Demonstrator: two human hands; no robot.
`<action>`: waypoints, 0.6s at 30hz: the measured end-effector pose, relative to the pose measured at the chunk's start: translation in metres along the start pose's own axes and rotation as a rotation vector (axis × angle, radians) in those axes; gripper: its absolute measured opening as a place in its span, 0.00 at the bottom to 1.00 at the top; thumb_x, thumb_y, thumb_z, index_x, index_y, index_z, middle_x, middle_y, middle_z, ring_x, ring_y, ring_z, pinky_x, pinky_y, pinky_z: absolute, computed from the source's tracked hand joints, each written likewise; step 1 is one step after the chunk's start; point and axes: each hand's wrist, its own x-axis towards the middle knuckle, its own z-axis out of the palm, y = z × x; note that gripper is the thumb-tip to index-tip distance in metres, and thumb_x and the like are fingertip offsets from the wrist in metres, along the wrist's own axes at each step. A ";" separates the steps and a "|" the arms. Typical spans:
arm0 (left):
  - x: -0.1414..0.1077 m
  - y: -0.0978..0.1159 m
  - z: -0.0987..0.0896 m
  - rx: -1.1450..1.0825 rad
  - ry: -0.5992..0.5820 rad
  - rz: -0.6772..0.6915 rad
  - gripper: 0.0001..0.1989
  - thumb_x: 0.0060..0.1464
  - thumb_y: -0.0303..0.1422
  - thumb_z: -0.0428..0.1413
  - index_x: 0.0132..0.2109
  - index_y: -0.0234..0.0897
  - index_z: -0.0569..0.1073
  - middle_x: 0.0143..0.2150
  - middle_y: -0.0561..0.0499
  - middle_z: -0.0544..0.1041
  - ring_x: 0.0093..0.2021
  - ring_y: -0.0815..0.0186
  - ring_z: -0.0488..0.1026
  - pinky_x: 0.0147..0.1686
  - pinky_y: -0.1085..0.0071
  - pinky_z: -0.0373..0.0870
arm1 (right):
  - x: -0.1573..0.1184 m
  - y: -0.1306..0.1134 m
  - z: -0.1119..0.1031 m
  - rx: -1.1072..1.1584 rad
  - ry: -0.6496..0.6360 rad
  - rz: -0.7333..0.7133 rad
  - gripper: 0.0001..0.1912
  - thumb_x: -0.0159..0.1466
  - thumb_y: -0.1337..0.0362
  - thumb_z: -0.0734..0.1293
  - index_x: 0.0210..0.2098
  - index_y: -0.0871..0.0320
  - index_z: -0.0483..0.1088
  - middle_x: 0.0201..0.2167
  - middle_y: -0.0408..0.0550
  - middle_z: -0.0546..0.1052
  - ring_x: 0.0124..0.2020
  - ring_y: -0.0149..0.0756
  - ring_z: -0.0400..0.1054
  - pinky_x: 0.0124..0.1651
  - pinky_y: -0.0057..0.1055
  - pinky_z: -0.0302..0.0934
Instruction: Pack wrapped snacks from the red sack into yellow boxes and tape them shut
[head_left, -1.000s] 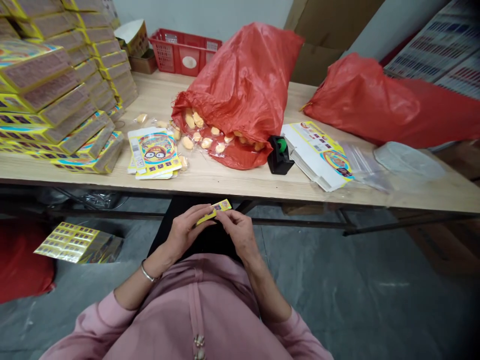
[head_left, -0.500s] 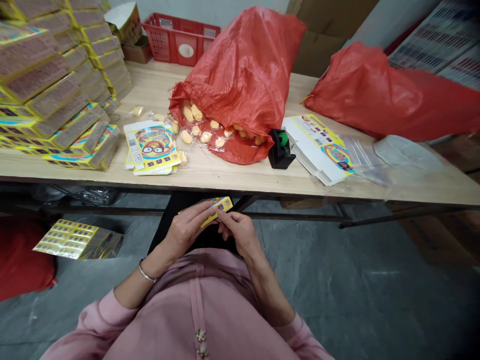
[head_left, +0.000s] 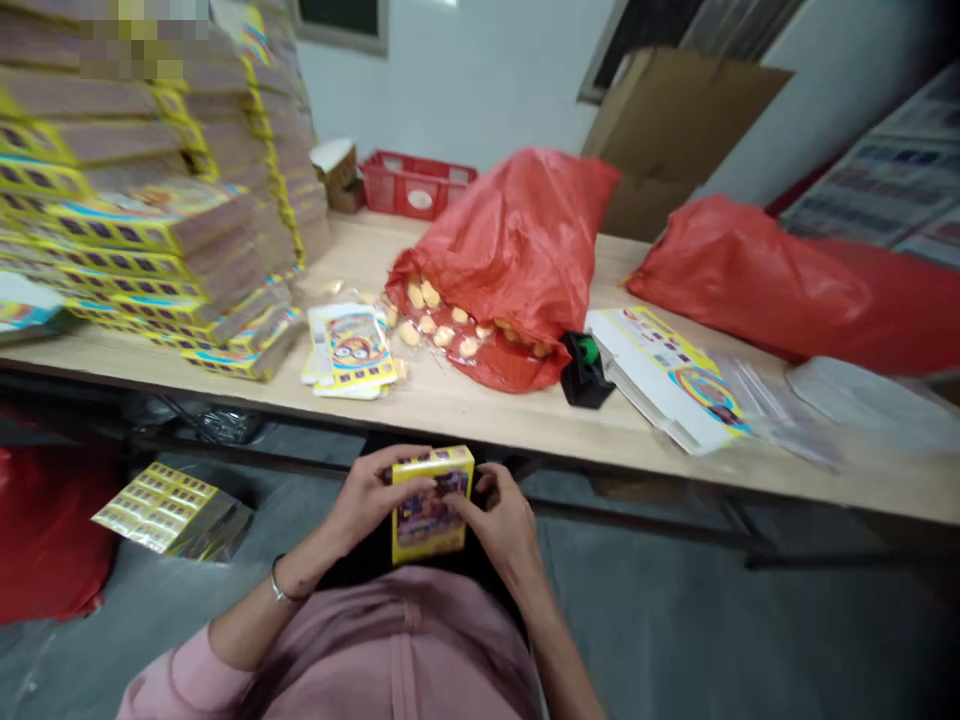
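Note:
A small yellow cardboard box [head_left: 429, 532] with a printed purple picture stands upright above my lap, below the table's front edge. My left hand [head_left: 379, 497] grips it from the left, thumb across the printed face and fingers at the top edge. On the other side my right hand [head_left: 501, 515] lays its thumb on the face, with curled fingers by the right edge. Nearest on the table is a small pile of flat printed cartons [head_left: 352, 350]. Wrapped yellow pieces [head_left: 442, 337] spill from the mouth of a red sack [head_left: 525, 240].
Tall stacks of packed boxes [head_left: 217, 250] fill the table's left. A black tape dispenser [head_left: 587, 375], a flat white carton [head_left: 667, 385] and clear plastic bags [head_left: 780, 410] lie to the right. Another red sack [head_left: 750, 270] is behind them. A wrapped pack [head_left: 161, 510] sits below the table.
The box has turned from lying tilted to upright, its printed face now toward me. My right hand has moved to its right side. The view has tipped upward.

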 end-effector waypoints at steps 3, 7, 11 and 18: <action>-0.006 0.012 -0.017 0.019 -0.063 -0.019 0.23 0.51 0.42 0.63 0.51 0.36 0.76 0.42 0.46 0.83 0.37 0.59 0.81 0.37 0.67 0.79 | 0.005 -0.012 -0.005 0.209 -0.281 -0.188 0.24 0.55 0.54 0.74 0.50 0.54 0.73 0.34 0.45 0.80 0.23 0.33 0.67 0.24 0.29 0.63; -0.021 0.049 -0.052 0.426 -0.034 0.417 0.23 0.54 0.37 0.63 0.57 0.42 0.72 0.50 0.45 0.79 0.50 0.58 0.77 0.50 0.64 0.75 | 0.016 -0.047 -0.005 0.130 -0.275 -0.587 0.13 0.60 0.59 0.71 0.45 0.51 0.74 0.33 0.46 0.80 0.30 0.40 0.74 0.32 0.32 0.70; -0.027 0.099 -0.093 0.859 0.114 0.881 0.21 0.60 0.26 0.56 0.60 0.43 0.69 0.52 0.45 0.78 0.54 0.62 0.74 0.59 0.62 0.69 | 0.043 -0.105 0.007 -0.002 -0.003 -1.128 0.21 0.64 0.69 0.63 0.55 0.49 0.69 0.47 0.51 0.77 0.47 0.45 0.73 0.44 0.36 0.70; 0.016 0.137 -0.177 1.074 0.720 0.982 0.26 0.64 0.33 0.53 0.67 0.42 0.59 0.67 0.40 0.63 0.68 0.56 0.58 0.66 0.51 0.56 | 0.138 -0.250 0.085 -0.159 0.219 -1.482 0.17 0.68 0.69 0.59 0.56 0.57 0.67 0.50 0.56 0.72 0.49 0.43 0.70 0.44 0.34 0.70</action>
